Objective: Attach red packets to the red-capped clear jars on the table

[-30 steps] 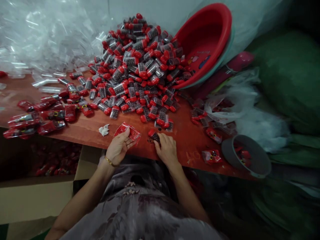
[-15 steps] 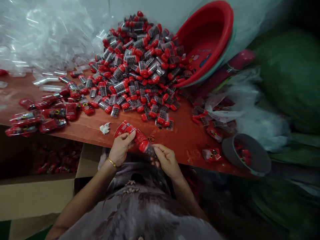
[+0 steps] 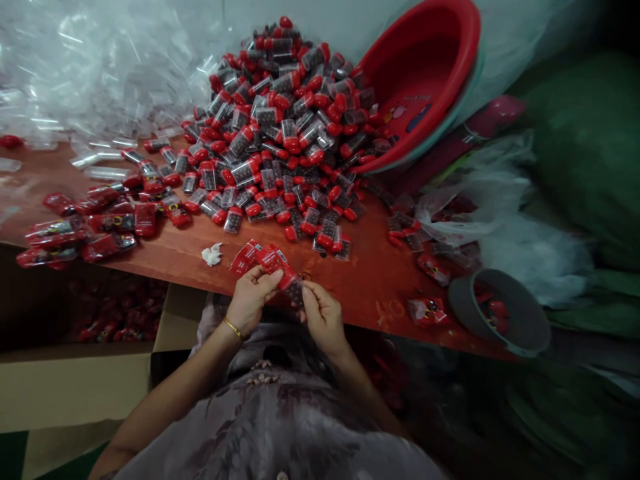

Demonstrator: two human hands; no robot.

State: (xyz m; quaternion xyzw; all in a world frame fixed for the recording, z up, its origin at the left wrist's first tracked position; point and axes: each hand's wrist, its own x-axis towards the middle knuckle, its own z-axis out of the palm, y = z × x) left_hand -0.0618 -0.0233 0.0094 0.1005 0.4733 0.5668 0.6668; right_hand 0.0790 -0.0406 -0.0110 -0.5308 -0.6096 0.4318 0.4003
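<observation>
My left hand (image 3: 250, 301) pinches a red printed packet (image 3: 273, 259) between thumb and fingers, just over the table's front edge. My right hand (image 3: 323, 319) grips the lower end of a small clear tube with dark contents (image 3: 295, 291). The tube's upper end meets the packet; its red cap is hidden, and I cannot tell whether it sits inside or behind. More red packets (image 3: 244, 257) lie just beyond my left hand. Past both hands rises a big heap of red-capped tubes (image 3: 265, 175).
A red basin (image 3: 453, 50) leans at the heap's right. Filled red packets (image 3: 107, 247) lie at left, above an open cardboard box (image 3: 75, 387). A grey tub (image 3: 520, 327) stands at the right edge. Clear plastic pieces (image 3: 100, 67) cover the back left; crumpled white tissue (image 3: 212, 255) lies near my left hand.
My hands have come closer together. The tube's red cap, visible before, is now covered by the packet. The whole view has shifted slightly.
</observation>
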